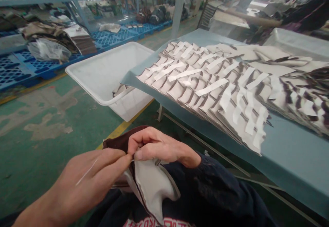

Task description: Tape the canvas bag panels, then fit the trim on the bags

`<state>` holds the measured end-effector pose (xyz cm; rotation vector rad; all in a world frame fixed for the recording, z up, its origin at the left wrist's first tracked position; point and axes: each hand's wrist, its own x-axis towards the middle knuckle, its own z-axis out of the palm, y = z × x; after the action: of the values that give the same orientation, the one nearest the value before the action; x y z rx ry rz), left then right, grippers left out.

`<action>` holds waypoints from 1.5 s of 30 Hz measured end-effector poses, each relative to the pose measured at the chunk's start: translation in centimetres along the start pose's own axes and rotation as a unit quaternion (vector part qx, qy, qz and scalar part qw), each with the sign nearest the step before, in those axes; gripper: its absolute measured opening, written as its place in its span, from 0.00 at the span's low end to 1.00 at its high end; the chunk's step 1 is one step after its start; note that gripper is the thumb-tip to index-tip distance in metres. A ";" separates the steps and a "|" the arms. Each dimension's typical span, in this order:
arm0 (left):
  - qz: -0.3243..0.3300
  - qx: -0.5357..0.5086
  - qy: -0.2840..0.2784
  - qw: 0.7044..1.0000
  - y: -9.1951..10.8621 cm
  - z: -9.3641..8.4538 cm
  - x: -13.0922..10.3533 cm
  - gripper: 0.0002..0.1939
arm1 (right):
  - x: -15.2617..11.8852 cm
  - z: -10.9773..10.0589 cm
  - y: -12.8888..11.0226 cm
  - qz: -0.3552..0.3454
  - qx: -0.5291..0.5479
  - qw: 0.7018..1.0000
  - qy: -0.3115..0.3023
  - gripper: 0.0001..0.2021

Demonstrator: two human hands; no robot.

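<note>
Close to my body, both hands meet over a sewn fabric piece, off-white on one face with dark brown parts behind it. The fingers of my left hand are pinched together on its edge. Right beside them, the thumb and bent forefinger of my right hand grip the same edge. The fabric's pale panel hangs down below my right hand, and the brown part shows above and behind the knuckles. A thin white thread lies across the back of my left hand. The exact spot between the fingertips is hidden.
At right, a blue-grey table bears overlapping rows of pale fabric pieces with white strips. A white plastic tub stands by its left corner, some fabric inside. Blue pallets with bags and stacks lie behind. A metal post rises beyond the table.
</note>
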<state>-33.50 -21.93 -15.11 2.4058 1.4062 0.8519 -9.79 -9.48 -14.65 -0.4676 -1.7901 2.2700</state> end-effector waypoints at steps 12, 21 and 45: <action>0.027 -0.021 -0.007 0.999 0.7 -0.9 1.9 0.07 | -0.6 1.8 0.2 -0.108 -0.177 0.971 0.116 0.00; 0.079 0.033 -0.020 0.996 1.6 -0.6 3.7 0.22 | -2.4 2.6 0.3 -0.244 -0.379 0.868 0.209 0.05; -0.007 -0.177 -0.045 0.983 1.2 -0.5 4.9 0.15 | -2.7 2.0 2.4 -0.133 -0.154 0.967 0.157 0.24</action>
<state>-31.11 -18.41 -12.33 2.1341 1.1276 0.8915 -8.01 -12.84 -16.27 -0.5643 -1.9087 1.6460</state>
